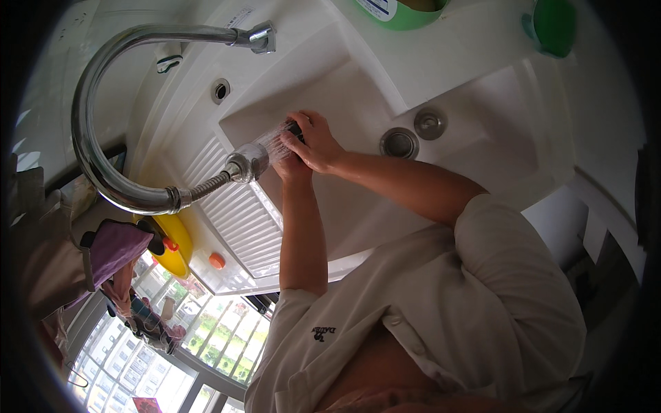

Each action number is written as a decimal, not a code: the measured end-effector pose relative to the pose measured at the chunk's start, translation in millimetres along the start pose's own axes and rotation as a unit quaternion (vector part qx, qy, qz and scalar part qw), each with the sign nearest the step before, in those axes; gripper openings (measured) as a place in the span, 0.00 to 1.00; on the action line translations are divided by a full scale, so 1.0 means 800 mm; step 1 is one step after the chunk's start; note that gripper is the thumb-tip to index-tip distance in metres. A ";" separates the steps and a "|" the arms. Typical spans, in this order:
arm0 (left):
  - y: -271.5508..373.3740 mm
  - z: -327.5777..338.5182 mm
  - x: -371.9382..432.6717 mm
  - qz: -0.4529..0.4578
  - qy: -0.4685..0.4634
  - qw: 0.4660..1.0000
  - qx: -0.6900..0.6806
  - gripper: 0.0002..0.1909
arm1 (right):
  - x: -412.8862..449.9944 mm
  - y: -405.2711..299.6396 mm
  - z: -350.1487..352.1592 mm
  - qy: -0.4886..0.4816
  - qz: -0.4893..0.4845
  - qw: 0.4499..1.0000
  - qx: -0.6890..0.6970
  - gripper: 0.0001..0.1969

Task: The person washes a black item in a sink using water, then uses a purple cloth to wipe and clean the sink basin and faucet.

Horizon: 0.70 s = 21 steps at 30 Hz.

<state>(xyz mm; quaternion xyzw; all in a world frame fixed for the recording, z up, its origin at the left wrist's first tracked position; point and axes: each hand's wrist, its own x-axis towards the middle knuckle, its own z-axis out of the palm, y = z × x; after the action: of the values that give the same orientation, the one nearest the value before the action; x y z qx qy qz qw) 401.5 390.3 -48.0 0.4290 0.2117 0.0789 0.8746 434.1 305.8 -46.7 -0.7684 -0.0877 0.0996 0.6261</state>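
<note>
Both hands are together over the white sink basin [356, 98], around a small dark object [296, 130] that is mostly covered by fingers. My right hand [320, 143] lies over it from the right, its fingers curled around it. Beneath and beside it, my left hand [293, 168] is partly hidden by the right hand and the water. Water sprays onto the object and fingers from the clear spray head [250, 162] of a curved chrome faucet [85, 108], just left of the hands. What the dark object is, I cannot tell.
A ribbed washboard [237, 222] adjoins the basin at left. Two metal drains [399, 143] sit to the right. A green container [413, 15] stands on the ledge, with another green item [555, 26] farther right. A yellow basin [175, 248] and hanging laundry [121, 248] are lower left.
</note>
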 end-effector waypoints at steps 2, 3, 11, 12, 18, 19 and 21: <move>0.003 0.034 -0.001 0.087 0.001 0.981 0.172 0.18 | 0.027 0.026 0.000 -0.144 0.180 0.931 0.284 0.31; 0.006 0.042 -0.007 0.168 0.011 0.926 0.339 0.19 | 0.028 0.013 -0.007 -0.149 0.181 0.929 0.287 0.31; -0.022 0.011 0.002 0.133 0.222 0.965 0.043 0.19 | 0.019 -0.032 -0.020 -0.156 0.290 0.931 0.160 0.34; -0.012 0.046 0.004 0.087 0.235 0.968 0.016 0.15 | 0.023 -0.028 -0.032 -0.147 0.237 0.957 0.080 0.32; -0.005 -0.008 0.018 -0.072 0.151 0.969 -0.183 0.18 | 0.019 -0.011 -0.029 -0.133 0.002 0.991 0.018 0.23; -0.003 -0.017 0.018 -0.070 0.152 0.969 -0.184 0.18 | 0.017 -0.008 -0.029 -0.136 0.001 0.991 0.018 0.23; 0.001 -0.027 0.019 -0.187 0.047 0.908 -0.372 0.19 | 0.017 -0.007 -0.030 -0.086 -0.119 0.988 0.039 0.17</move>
<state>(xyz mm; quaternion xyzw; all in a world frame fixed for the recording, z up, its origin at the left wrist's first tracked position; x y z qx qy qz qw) 405.6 411.6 -63.6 0.0210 0.2838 0.0073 0.9586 453.1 288.0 -37.6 -0.7164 -0.2278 0.0937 0.6528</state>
